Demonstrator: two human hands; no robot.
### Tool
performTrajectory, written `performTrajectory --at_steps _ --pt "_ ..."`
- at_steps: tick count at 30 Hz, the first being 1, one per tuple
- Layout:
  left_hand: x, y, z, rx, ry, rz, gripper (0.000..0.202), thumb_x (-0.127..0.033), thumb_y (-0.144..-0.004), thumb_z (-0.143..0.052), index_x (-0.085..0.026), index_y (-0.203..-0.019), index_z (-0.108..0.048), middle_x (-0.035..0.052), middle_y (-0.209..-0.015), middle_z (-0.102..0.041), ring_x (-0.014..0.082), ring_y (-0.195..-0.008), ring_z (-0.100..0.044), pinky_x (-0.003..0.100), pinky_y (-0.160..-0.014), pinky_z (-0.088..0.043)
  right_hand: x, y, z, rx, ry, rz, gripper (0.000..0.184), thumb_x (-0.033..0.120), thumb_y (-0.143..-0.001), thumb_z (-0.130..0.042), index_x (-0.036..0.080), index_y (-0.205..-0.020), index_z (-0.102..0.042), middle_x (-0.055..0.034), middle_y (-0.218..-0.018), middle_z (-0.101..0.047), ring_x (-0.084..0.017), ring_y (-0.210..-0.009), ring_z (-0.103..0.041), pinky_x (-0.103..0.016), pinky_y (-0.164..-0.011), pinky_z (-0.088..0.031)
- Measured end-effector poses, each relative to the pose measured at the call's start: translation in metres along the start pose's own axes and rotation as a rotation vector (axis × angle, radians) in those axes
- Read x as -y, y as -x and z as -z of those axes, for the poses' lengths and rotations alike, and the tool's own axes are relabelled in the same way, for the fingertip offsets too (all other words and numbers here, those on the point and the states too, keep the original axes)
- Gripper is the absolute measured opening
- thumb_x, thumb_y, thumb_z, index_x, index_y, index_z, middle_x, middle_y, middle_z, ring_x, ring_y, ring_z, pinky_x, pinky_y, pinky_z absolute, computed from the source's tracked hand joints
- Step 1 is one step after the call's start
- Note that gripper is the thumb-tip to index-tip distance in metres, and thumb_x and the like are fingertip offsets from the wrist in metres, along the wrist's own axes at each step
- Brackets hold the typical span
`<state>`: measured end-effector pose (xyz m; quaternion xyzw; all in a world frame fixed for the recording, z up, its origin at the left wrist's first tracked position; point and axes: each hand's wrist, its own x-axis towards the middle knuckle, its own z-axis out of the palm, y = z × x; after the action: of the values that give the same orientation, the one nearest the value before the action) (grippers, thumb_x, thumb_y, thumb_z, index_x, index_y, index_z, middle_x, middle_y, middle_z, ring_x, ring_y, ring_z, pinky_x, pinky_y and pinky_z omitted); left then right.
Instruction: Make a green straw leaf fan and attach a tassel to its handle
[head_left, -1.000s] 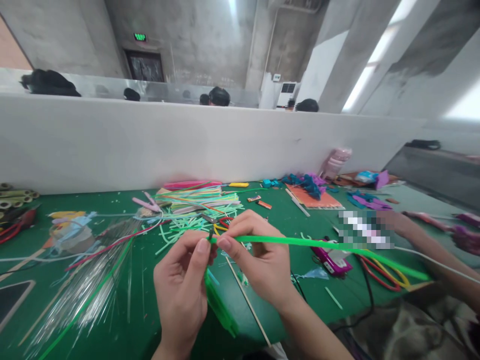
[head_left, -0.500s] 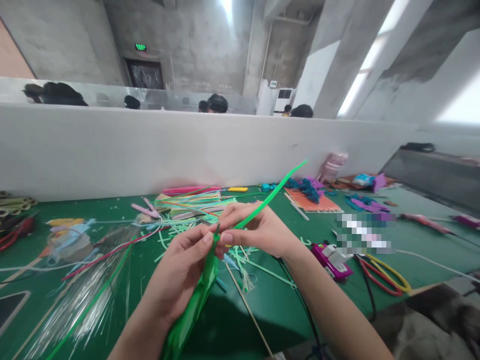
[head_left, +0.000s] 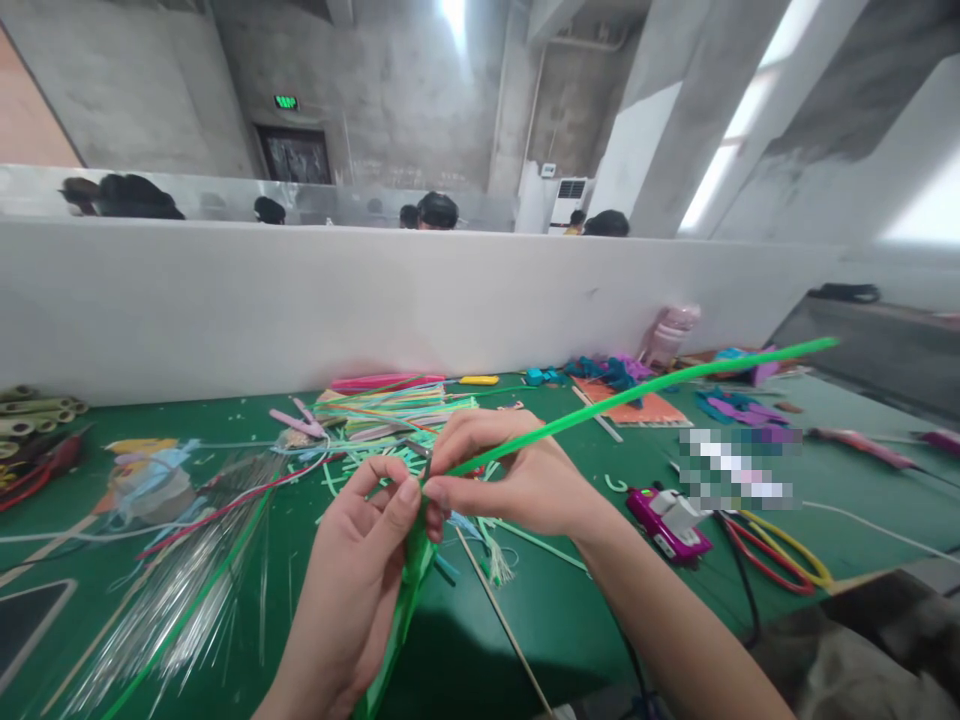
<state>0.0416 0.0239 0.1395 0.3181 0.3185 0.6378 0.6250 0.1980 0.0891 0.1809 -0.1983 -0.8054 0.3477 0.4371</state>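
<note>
Long bright-green thin strip (head_left: 645,391), pinched in the right hand (head_left: 517,475) and slanting rightward over the green worktop (head_left: 551,615), could slip if the left hand (head_left: 356,570) slackens its grip on the shiny green bundle (head_left: 409,600)

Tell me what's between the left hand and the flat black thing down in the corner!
In the head view, clear strands, a green strip and a thin stick lie between the left hand and the flat black thing.

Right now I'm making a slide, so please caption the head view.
Right hand pinches a long green strip beside the left hand, over a cluttered green table.
</note>
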Motion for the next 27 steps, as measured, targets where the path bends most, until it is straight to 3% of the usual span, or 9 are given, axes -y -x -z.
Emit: performTrajectory --at_steps 3,7,10,15,21,23,25,27 --pt "-0.002 -0.004 0.003 0.089 0.011 -0.024 0.024 -0.030 -0.079 -0.082 -0.019 -0.081 -0.061 -0.0031 -0.064 -0.062 0.0068 -0.059 -0.056 0.013 -0.056 -0.046 0.003 0.001 -0.002 0.031 -0.038 -0.015 0.008 0.025 -0.080 -0.079 0.020 -0.078 -0.073 0.0014 -0.075 -0.071 -0.014 -0.072 -0.066 -0.028 -0.066 -0.055" --pt "-0.015 -0.014 0.010 0.307 -0.011 0.029 0.030 -0.031 -0.078 -0.083 -0.019 -0.081 -0.056 -0.0057 -0.057 -0.058 0.0049 -0.050 -0.053 0.011 -0.049 -0.042 0.005 0.001 -0.005 0.041 -0.107 -0.067 0.010 0.026 -0.080 -0.080 0.020 -0.081 -0.073 0.0016 -0.073 -0.072 -0.015 -0.071 -0.068 -0.028 -0.064 -0.057" --pt "-0.022 -0.022 0.014 0.356 -0.050 0.021 0.032 -0.029 -0.082 -0.080 -0.020 -0.080 -0.050 -0.0057 -0.055 -0.060 0.0055 -0.050 -0.054 0.012 -0.051 -0.044 0.003 -0.001 -0.008 -0.005 -0.134 -0.101 0.011 0.026 -0.080 -0.081 0.021 -0.087 -0.075 0.0009 -0.078 -0.073 -0.015 -0.071 -0.070 -0.030 -0.065 -0.058" --pt "-0.016 -0.027 0.015 0.262 -0.054 -0.077 0.038 -0.029 -0.080 -0.081 -0.022 -0.080 -0.043 -0.0066 -0.057 -0.061 0.0070 -0.052 -0.057 0.013 -0.051 -0.047 -0.003 -0.003 -0.014 -0.114 -0.073 -0.011 0.008 0.024 -0.082 -0.079 0.022 -0.075 -0.075 0.0005 -0.075 -0.074 -0.017 -0.078 -0.069 -0.033 -0.072 -0.057" --pt "-0.010 -0.024 0.011 0.147 -0.136 -0.196 0.041 -0.035 -0.075 -0.085 -0.022 -0.079 -0.046 -0.0079 -0.058 -0.060 0.0078 -0.051 -0.059 0.015 -0.050 -0.049 -0.003 -0.001 -0.015 -0.147 -0.058 -0.022 0.009 0.026 -0.080 -0.080 0.021 -0.075 -0.074 0.0006 -0.071 -0.072 -0.015 -0.069 -0.066 -0.030 -0.063 -0.056" --pt "-0.007 -0.020 0.009 0.026 -0.267 -0.346 0.031 -0.033 -0.079 -0.082 -0.023 -0.082 -0.052 -0.0057 -0.066 -0.066 0.0096 -0.061 -0.065 0.017 -0.057 -0.052 -0.004 0.000 -0.015 -0.166 -0.046 -0.018 0.006 0.020 -0.079 -0.078 0.020 -0.075 -0.073 0.0006 -0.073 -0.072 -0.014 -0.068 -0.066 -0.027 -0.062 -0.055" --pt "0.000 -0.015 0.009 -0.157 -0.484 -0.582 0.016 -0.028 -0.083 -0.078 -0.024 -0.091 -0.065 -0.0023 -0.083 -0.074 0.0118 -0.077 -0.071 0.019 -0.069 -0.055 -0.004 0.001 -0.017 -0.193 -0.019 -0.019 0.005 0.017 -0.079 -0.077 0.019 -0.076 -0.073 0.0005 -0.075 -0.073 -0.013 -0.069 -0.066 -0.026 -0.062 -0.055" --pt "0.010 -0.008 0.011 -0.277 -0.700 -0.799 0.016 -0.023 -0.086 -0.074 -0.027 -0.102 -0.074 -0.0001 -0.101 -0.077 0.0144 -0.091 -0.071 0.023 -0.079 -0.055 -0.004 0.002 -0.020 -0.215 0.004 -0.027 0.005 0.017 -0.079 -0.077 0.019 -0.077 -0.073 0.0003 -0.076 -0.073 -0.013 -0.070 -0.067 -0.025 -0.063 -0.055"
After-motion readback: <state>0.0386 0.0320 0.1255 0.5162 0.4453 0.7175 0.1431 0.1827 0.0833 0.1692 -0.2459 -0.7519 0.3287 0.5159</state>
